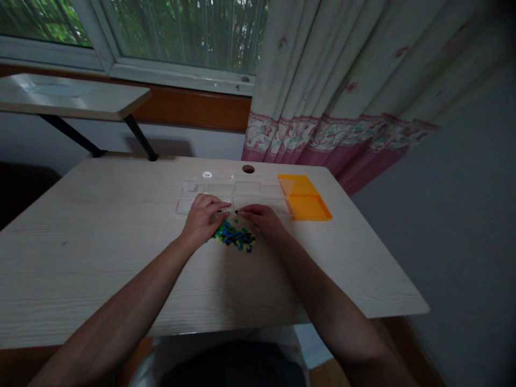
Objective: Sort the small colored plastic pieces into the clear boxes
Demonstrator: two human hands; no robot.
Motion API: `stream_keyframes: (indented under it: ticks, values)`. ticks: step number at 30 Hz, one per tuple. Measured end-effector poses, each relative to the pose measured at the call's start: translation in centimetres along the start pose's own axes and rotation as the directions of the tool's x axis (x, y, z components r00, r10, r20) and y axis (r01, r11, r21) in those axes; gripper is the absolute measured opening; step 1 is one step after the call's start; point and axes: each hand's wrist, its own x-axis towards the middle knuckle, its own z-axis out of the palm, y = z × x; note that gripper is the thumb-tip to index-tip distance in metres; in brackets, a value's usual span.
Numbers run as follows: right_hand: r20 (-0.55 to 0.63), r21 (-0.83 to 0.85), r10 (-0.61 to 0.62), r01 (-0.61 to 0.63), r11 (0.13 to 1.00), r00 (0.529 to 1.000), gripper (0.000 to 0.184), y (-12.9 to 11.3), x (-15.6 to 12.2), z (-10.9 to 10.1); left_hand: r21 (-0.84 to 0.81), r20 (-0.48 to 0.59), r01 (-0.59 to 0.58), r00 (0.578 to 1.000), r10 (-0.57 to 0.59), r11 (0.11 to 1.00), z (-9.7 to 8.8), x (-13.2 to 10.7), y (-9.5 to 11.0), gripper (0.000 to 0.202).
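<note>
A pile of tiny plastic pieces, blue, green, yellow and dark, lies on the desk just below both hands. My right hand pinches a small dark piece between thumb and fingertips, beyond the pile. To its left, my left hand rests at the pile's edge with thumb and index finger apart. A dark speck shows between those fingers; whether they touch it I cannot tell. Behind the hands stands a clear divided plastic box, its near side partly covered by my fingers.
An orange tray lies at the box's right end, overlapped by clear plastic. A round cable hole sits behind the box. A raised shelf on black legs stands at the back left of the wooden desk. Curtains hang behind.
</note>
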Motion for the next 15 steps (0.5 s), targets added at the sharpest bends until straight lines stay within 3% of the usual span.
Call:
stream_keyframes:
  ticks: [5, 15]
  values:
    - [0.038, -0.017, -0.013, 0.013, 1.0, 0.999, 0.038, -0.27, -0.23, 0.01, -0.042, 0.084, -0.072, 0.994, 0.075, 0.997, -0.14, -0.1, 0.72, 0.032]
    - [0.097, -0.01, -0.02, 0.021, 1.0, 0.995, 0.037, -0.34, -0.25, 0.01, -0.041, 0.128, -0.024, 0.991, 0.029, 0.999, -0.1, -0.05, 0.95, 0.025]
